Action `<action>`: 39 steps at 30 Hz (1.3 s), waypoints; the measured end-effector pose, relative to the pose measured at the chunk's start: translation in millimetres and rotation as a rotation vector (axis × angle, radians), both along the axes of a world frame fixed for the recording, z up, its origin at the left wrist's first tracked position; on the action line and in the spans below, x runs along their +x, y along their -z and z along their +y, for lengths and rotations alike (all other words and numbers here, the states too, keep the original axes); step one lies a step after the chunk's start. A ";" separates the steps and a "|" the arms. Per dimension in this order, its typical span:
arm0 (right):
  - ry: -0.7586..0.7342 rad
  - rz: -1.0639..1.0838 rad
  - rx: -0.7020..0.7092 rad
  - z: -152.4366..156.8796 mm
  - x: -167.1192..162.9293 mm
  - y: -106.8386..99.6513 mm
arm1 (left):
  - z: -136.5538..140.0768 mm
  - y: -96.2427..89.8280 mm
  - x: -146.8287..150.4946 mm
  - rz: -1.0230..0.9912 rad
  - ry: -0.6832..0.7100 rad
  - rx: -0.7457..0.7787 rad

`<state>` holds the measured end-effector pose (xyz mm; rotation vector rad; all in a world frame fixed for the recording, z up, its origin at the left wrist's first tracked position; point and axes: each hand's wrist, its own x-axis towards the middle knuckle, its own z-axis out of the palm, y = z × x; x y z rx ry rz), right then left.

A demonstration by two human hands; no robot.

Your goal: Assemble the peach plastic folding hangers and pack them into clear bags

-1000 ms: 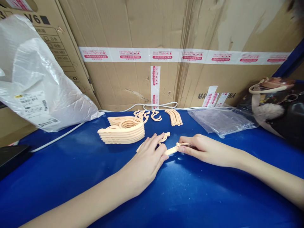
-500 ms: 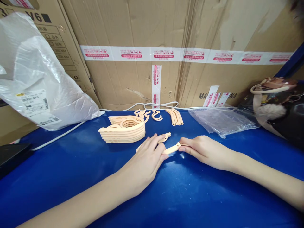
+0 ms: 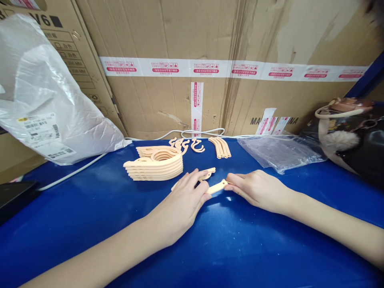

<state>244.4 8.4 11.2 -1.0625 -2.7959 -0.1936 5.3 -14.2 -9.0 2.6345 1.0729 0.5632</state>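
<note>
A cream plastic folding clothes hanger (image 3: 216,187) lies low over the blue table, partly covered by my fingers. My left hand (image 3: 189,196) is wrapped round its body from above, and a curved part sticks out beyond the knuckles. At the right end of the hanger's arm, my right hand (image 3: 250,186) pinches a thin cream hanger piece with thumb and forefinger; most of that piece is hidden by the fingers. Behind my left hand sits a stack of matching hanger bodies (image 3: 156,170).
Loose hanger hooks (image 3: 198,146) and several curved hanger arms (image 3: 220,148) lie farther back. A clear plastic bag (image 3: 279,154) is at right, near a dark handbag (image 3: 360,140). A white parcel bag (image 3: 57,100) leans at left. Cardboard (image 3: 168,104) and a white cable (image 3: 204,133) line the back.
</note>
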 end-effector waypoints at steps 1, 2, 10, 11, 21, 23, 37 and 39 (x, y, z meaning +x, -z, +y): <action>-0.008 -0.011 0.025 0.2 0.2 0.8 | -0.1 -0.4 -0.1 0.000 0.002 -0.001; -0.016 -0.023 0.050 0.4 0.3 1.4 | -0.3 -1.1 -0.3 -0.002 0.004 -0.003; -0.052 -0.080 0.214 -0.7 0.7 0.2 | -2.0 -10.8 0.1 -0.036 0.005 -0.047; -0.054 -0.068 0.209 -1.0 0.8 -0.4 | -2.1 -11.6 0.2 -0.033 0.003 -0.058; -0.013 0.210 -0.092 0.0 1.5 -0.7 | -2.2 -11.3 -1.2 -0.023 0.022 -0.088; -0.013 0.262 -0.127 0.8 1.5 0.4 | -1.9 -10.5 -1.1 -0.021 0.019 -0.095; -0.021 0.404 -0.156 1.2 2.2 5.6 | 0.4 -10.8 0.5 0.019 0.015 -0.095; -0.026 0.404 -0.142 1.1 2.2 5.6 | 0.5 -10.4 0.4 0.019 0.015 -0.087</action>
